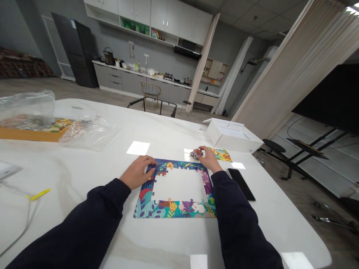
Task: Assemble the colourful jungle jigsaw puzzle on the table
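A puzzle border [148,209] of joined pieces forms a colourful frame on the white table, with bare tabletop inside it. My left hand [137,172] lies at its upper left corner, fingers spread and touching the edge pieces. Just past the top right of the border, my right hand [209,160] has its thumb and fingers around a small pile of puzzle pieces [196,153]. How many pieces the fingers grip is hidden. Beside that hand lies a colourful picture card [223,154].
A black phone [241,185] lies right of my right forearm. Behind it stands an open white box [234,135]. At the left are an orange box [30,133] with clear plastic bags [89,132], and a cable with a yellow tag [40,194]. A chair [153,104] stands across the table.
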The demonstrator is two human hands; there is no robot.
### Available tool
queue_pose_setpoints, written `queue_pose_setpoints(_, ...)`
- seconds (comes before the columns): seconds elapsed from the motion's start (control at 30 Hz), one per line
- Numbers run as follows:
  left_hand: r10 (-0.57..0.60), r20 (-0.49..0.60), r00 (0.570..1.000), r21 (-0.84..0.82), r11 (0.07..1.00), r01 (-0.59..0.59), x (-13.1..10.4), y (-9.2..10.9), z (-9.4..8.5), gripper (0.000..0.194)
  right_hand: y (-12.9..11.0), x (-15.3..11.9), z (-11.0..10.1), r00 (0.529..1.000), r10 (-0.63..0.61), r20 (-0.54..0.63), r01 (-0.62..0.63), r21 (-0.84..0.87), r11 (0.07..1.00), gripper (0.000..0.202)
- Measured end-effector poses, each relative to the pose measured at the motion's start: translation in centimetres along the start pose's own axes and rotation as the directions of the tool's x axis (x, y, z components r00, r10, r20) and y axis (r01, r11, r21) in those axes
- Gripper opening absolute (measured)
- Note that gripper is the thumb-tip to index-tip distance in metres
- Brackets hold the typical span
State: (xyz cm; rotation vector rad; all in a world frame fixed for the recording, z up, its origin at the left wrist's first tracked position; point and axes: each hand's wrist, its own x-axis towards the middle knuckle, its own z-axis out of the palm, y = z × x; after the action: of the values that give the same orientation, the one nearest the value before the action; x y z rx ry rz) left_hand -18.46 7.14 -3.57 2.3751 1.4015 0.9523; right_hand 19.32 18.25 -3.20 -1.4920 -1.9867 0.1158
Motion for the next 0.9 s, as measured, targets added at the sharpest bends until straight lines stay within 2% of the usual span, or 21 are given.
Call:
queue_pose_setpoints(0.3, -0.006, 0.016, 1.0, -0.009, 1.0, 0.006, 0.1, 0.2, -0.1, 0.026, 0.6, 0.1, 0.0, 1.0, 0.03, -0.005, -0.03, 0.061, 0.998, 0.037)
queue_pose_setpoints(0.43, -0.001, 0.023, 1.0, -0.01, 1.0, 0.001, 0.1, 0.0, 0.0, 0.026, 0.1, 0.0, -0.2, 0.998, 0.061, -0.034, -0.059, 0.064, 0.996, 0.039)
queue_pose_setpoints(0.57, 0.009, 0.012, 1.0, -0.008, 1.0, -0.009, 0.0, -0.2, 0.2, 0.025, -1.5, 0.4, -1.5, 0.993, 0.076, -0.093, -0.069, 0.078, 0.995, 0.046)
queue_pose_setpoints(0.67, 0.023, -0.008, 1.0, -0.014, 1.0, -0.023, 0.0, -0.2, 0.3, 0.025, -4.4, 0.4, -2.8, 0.987, 0.1, -0.128, -0.083, 0.135, 0.987, 0.057)
queue_pose_setpoints(0.73, 0.02, -0.013, 1.0, -0.021, 1.0, -0.02, 0.0, 0.0, 0.2, 0.025, -7.5, -0.4, -3.0, 0.991, 0.112, -0.079, -0.096, 0.18, 0.979, 0.062)
queue_pose_setpoints(0.8, 0.012, -0.007, 1.0, -0.025, 1.0, -0.012, 0.1, 0.2, 0.1, 0.024, -11.0, -2.1, -2.3, 0.996, 0.085, 0.024, -0.088, 0.206, 0.975, 0.059)
queue_pose_setpoints(0.9, 0.012, 0.001, 1.0, -0.03, 0.999, -0.012, 0.1, 0.6, -0.1, 0.023, -15.4, -5.7, 0.2, 0.987, 0.009, 0.163, -0.039, 0.178, 0.983, 0.05)
